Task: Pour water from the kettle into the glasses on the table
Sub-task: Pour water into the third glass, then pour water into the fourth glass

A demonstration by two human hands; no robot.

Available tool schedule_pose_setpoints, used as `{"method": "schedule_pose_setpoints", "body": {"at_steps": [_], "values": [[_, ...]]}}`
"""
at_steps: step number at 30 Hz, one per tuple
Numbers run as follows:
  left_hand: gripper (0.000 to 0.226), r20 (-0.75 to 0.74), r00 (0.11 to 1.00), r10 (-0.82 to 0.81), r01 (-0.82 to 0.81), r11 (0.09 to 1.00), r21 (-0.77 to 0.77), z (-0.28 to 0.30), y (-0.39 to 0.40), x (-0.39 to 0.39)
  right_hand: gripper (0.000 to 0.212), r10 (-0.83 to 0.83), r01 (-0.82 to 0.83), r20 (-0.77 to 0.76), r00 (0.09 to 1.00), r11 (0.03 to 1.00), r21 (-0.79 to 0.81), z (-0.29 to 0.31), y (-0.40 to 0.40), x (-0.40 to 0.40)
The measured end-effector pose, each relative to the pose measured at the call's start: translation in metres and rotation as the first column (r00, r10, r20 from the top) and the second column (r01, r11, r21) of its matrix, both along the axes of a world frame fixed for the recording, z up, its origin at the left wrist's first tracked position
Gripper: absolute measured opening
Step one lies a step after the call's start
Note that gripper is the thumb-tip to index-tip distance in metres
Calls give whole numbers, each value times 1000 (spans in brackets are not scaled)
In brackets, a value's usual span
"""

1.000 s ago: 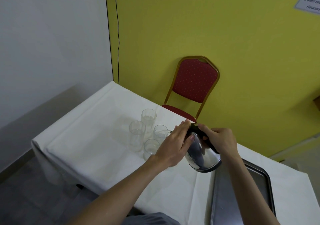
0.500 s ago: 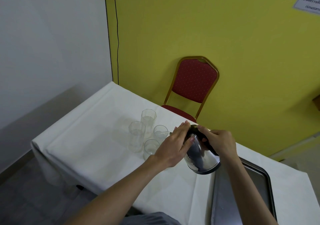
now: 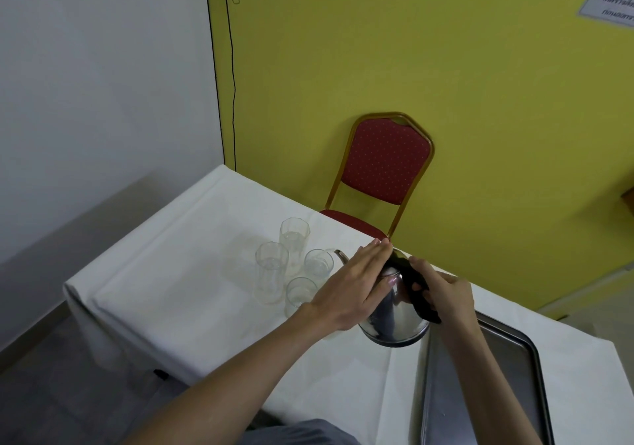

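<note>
Steel kettle (image 3: 394,314) tilted, both hands, glasses (image 3: 295,266)

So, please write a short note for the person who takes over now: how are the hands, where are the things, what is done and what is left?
Right hand: closed on the black handle of the kettle, which is lifted and tilted, spout toward the glasses.
Left hand: flat on the kettle's top, steadying it, not gripping.
Four clear glasses stand upright, grouped on the white tablecloth; the spout reaches over the small far-right one.
The metal tray lies at the right.
Done: kettle brought to the glasses. Whether water is already flowing, and the fill levels, I cannot tell.
Left: pour into each glass, then set the kettle down.
</note>
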State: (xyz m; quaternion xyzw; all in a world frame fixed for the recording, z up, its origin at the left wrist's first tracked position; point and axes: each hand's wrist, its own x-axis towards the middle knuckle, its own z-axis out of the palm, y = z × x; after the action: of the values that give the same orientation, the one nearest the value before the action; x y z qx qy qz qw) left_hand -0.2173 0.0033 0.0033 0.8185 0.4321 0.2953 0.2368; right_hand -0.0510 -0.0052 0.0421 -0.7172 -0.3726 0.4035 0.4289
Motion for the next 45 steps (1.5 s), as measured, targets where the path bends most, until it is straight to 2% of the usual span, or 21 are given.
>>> {"method": "schedule_pose_setpoints", "body": {"at_steps": [2, 4, 7, 11, 14, 18, 22, 26, 36, 45], "values": [[59, -10, 1000, -20, 21, 998, 64, 4, 0, 2, 48, -14, 14, -116, 993, 1000, -3, -3, -5, 3], [58, -18, 999, -33, 35, 993, 116, 7, 0, 6, 38, -22, 25, -183, 983, 1000, 17, -3, -8, 6], [56, -21, 999, -46, 48, 989, 143, 11, -2, 13, 30, -43, 55, -216, 976, 997, 54, -4, -14, 11], [55, -29, 997, -67, 71, 990, 124, 8, -7, 22, 31, -54, 66, -212, 976, 997, 50, -6, -21, 21], [55, -37, 996, -81, 84, 993, 81, 0, -13, 29, 42, -71, 69, -127, 989, 997, -13, -7, -26, 26], [59, -36, 995, -95, 94, 995, -39, -10, -20, 34, 43, -72, 76, 90, 993, 996, -50, -8, -29, 30], [61, -4, 997, -77, 75, 983, -169, -16, -26, 37, 48, -30, 54, 284, 958, 995, -78, -3, -28, 30], [60, 18, 999, -40, 43, 972, -229, -12, -31, 38, 48, 28, 7, 395, 918, 996, -86, 1, -24, 30], [60, 74, 997, 14, 2, 976, -216, -2, -33, 43, 54, 86, -59, 524, 848, 996, -67, 25, -22, 30], [60, 127, 992, 16, 8, 983, -181, 9, -38, 49, 54, 91, -80, 571, 816, 996, -43, 44, -23, 36]]}}
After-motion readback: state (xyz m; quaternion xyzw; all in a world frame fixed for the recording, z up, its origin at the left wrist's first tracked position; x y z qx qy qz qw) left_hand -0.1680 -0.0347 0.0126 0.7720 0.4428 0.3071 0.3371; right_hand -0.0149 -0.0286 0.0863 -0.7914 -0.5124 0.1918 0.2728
